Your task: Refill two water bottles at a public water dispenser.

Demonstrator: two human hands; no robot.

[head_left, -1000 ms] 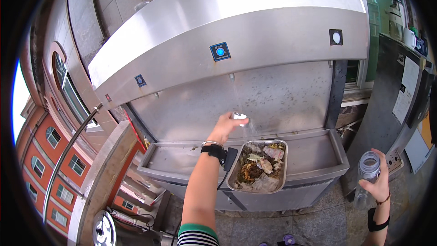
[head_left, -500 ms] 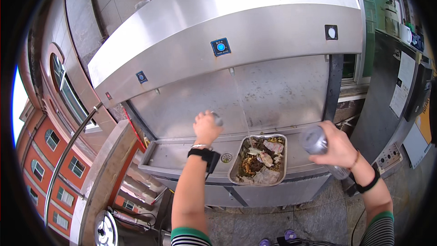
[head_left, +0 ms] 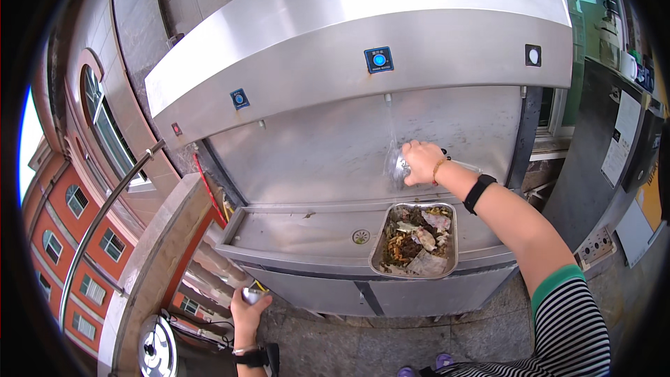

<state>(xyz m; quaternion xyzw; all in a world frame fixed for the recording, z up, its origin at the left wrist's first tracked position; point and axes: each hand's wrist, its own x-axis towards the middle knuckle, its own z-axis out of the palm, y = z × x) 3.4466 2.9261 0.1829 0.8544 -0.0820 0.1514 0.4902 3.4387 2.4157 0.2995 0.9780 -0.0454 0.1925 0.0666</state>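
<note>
My right hand [head_left: 422, 163] is closed around a clear jug [head_left: 397, 168], holding it under the middle spout [head_left: 389, 98]. A thin stream of water falls from the spout at the jug. Low on the left, away from the sink, my left hand [head_left: 248, 318] grips a small silvery round piece [head_left: 252, 296]; it may be a lid, but its kind is unclear. Below my right hand, a rectangular metal tray [head_left: 374, 265] full of wet food scraps sits at the front of the steel sink [head_left: 314, 241].
A round drain [head_left: 361, 237] lies left of the tray. Overhead, the steel dispenser hood [head_left: 307, 56] carries several buttons. A stone-topped wall [head_left: 150, 265] with a metal rail [head_left: 105, 213] is at left, near a shiny round lid [head_left: 158, 345]. A dark cabinet [head_left: 593, 139] stands at right.
My right hand has carried the jug leftward and up, under the spout's stream. My left hand has dropped from above the sink to the lower left, still holding the silvery piece.
</note>
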